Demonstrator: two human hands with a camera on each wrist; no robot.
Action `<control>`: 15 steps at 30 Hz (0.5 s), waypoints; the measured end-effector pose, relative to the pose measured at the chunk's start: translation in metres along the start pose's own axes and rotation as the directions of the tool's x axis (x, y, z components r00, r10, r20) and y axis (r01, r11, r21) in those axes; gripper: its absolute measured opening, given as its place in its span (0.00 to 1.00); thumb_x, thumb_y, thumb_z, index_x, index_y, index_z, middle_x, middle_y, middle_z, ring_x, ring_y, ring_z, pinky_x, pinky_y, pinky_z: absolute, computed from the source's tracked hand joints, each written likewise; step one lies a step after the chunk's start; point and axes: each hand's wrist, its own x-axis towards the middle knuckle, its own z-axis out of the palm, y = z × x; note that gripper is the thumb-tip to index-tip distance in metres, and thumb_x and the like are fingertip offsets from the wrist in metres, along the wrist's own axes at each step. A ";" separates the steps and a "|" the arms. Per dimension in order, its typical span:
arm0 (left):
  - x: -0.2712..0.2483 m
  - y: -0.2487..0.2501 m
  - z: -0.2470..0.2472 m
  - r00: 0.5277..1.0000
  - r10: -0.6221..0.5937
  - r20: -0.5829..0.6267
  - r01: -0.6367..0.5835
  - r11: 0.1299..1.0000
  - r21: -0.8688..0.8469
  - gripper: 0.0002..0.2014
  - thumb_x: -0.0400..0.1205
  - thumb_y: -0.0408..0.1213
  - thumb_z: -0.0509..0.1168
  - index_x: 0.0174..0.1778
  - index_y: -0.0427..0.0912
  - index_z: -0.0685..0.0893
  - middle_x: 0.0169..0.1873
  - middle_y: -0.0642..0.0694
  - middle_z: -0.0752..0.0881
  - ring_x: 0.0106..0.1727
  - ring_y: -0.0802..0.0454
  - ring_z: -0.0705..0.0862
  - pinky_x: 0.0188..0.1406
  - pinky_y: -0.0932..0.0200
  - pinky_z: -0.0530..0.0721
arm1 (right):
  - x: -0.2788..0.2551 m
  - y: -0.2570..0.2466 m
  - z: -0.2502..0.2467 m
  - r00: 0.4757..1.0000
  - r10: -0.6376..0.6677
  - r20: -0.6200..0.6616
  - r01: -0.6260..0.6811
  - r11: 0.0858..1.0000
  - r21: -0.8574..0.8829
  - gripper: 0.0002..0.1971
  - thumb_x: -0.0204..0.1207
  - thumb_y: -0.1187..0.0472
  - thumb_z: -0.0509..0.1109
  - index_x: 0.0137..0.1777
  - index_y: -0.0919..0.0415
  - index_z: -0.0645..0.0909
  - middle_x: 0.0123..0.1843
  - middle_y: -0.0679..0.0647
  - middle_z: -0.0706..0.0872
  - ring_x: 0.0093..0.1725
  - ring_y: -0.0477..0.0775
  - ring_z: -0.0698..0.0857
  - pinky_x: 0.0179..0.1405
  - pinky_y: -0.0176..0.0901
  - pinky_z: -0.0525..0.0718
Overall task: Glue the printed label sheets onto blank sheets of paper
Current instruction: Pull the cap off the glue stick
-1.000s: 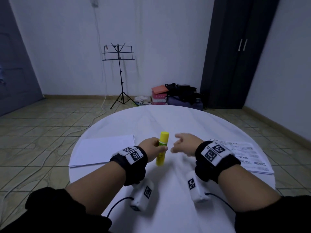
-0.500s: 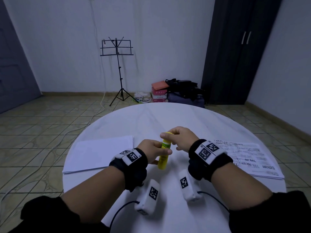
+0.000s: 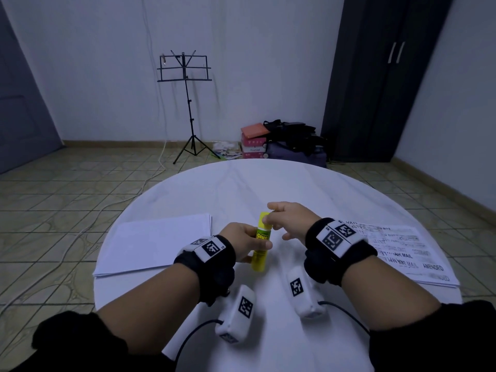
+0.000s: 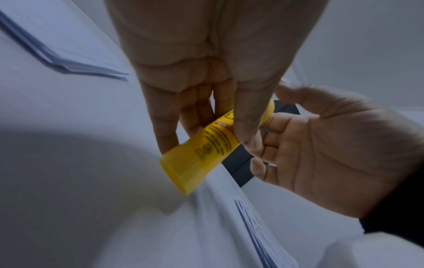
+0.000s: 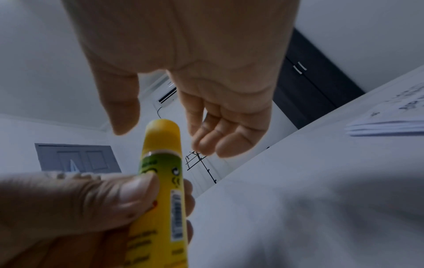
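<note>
Above the round white table [image 3: 241, 189], the left hand [image 3: 241, 244] grips a yellow glue stick [image 3: 261, 247] upright by its middle, thumb and fingers wrapped round the barrel. Right at the cap end of that grip, the right hand [image 3: 291, 220] has thumb and fingertips closing on the yellow cap [image 5: 161, 135]; whether they pinch it cannot be told. Left of the grip lies a stack of blank sheets [image 3: 155, 241], right of it the printed label sheets [image 3: 402, 251].

Round white table [image 3: 241, 183], frame centre. Stack of blank sheets [image 3: 155, 240] lies at its left edge; stack of printed label sheets [image 3: 408, 253] lies at its right edge.
</note>
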 end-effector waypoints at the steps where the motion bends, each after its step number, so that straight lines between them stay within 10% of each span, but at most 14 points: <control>1: 0.000 0.000 0.000 1.000 -0.003 -0.001 0.003 1.000 -0.008 0.06 0.74 0.30 0.75 0.45 0.39 0.88 0.41 0.43 0.85 0.45 0.50 0.85 0.51 0.48 0.88 | 0.001 0.000 0.000 1.000 0.003 0.004 -0.003 1.000 -0.009 0.24 0.76 0.62 0.68 0.73 0.56 0.74 0.56 0.56 0.82 0.54 0.51 0.80 0.49 0.43 0.79; 6: 0.004 -0.001 -0.002 0.999 -0.043 0.019 0.044 0.997 -0.062 0.11 0.72 0.30 0.77 0.47 0.35 0.85 0.42 0.40 0.86 0.40 0.50 0.86 0.40 0.50 0.90 | 0.013 -0.001 0.002 0.995 -0.021 -0.102 0.033 0.992 0.118 0.07 0.74 0.61 0.71 0.51 0.55 0.82 0.43 0.51 0.84 0.43 0.50 0.81 0.40 0.41 0.77; 10: 0.011 -0.004 -0.003 0.996 -0.085 0.037 0.086 0.996 -0.025 0.11 0.70 0.34 0.79 0.42 0.38 0.83 0.36 0.42 0.86 0.36 0.49 0.85 0.37 0.52 0.90 | 0.032 0.001 -0.002 0.964 0.034 -0.262 0.027 0.974 0.225 0.11 0.75 0.62 0.70 0.57 0.57 0.80 0.46 0.54 0.84 0.43 0.51 0.81 0.39 0.42 0.78; 15: 0.022 -0.007 -0.004 0.992 -0.121 0.033 0.121 0.993 0.006 0.11 0.71 0.38 0.79 0.38 0.42 0.82 0.30 0.45 0.84 0.30 0.51 0.84 0.37 0.54 0.89 | 0.065 0.013 -0.003 0.982 0.101 -0.162 -0.115 0.990 -0.080 0.15 0.74 0.66 0.71 0.61 0.58 0.80 0.51 0.57 0.84 0.47 0.54 0.82 0.47 0.47 0.81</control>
